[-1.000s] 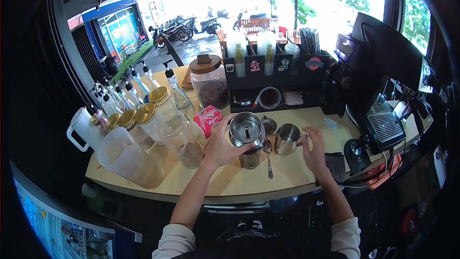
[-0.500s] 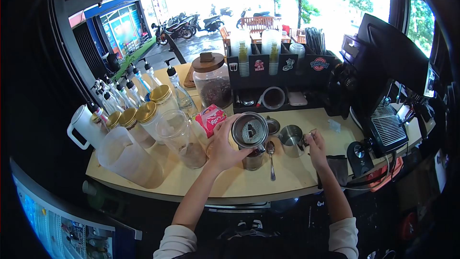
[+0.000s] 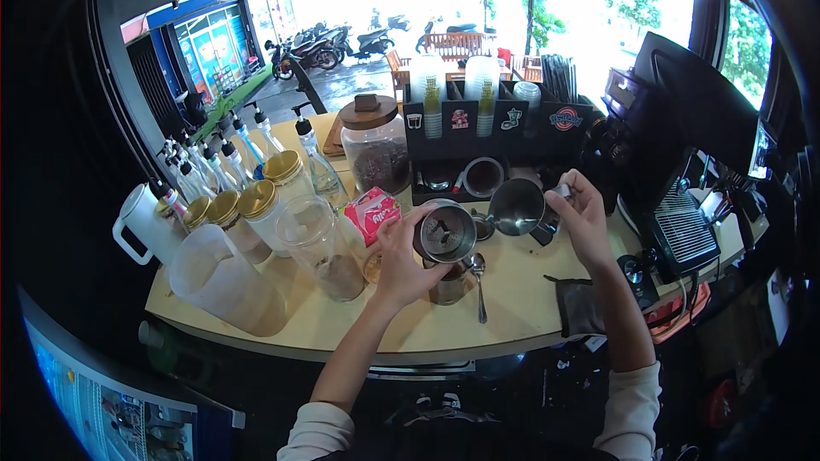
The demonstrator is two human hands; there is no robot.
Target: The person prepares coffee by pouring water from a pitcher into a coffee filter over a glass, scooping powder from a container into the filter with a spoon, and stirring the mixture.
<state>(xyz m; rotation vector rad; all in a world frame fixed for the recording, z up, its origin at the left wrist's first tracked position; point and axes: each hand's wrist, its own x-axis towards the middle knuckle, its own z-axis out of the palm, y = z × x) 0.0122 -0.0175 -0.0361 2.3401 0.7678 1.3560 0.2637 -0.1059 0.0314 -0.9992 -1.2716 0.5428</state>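
My left hand (image 3: 403, 258) is wrapped round a round metal filter cup (image 3: 447, 232), held tilted just above a glass (image 3: 448, 288) on the counter. Dark matter shows inside the cup. In my right hand (image 3: 584, 215) is the handle of a steel pitcher (image 3: 518, 207), raised off the counter and tipped toward the filter cup. Whether liquid leaves the pitcher cannot be made out. A spoon (image 3: 481, 290) lies right of the glass. Behind the filter cup, a small round metal lid (image 3: 481, 226) is partly hidden by the pitcher.
A pink packet (image 3: 371, 214), gold-lidded jars (image 3: 257, 200), a clear jug (image 3: 321, 243) and a large frosted jug (image 3: 224, 280) stand left. Pump bottles (image 3: 318, 159) are farther back. A black cup organiser (image 3: 495, 135) spans the back; a dark cloth (image 3: 580, 306) lies right.
My right hand has closed on the pitcher's handle, lifted it from the counter and tipped it leftward toward the filter cup. My left hand still holds the filter cup, whose tilt has changed.
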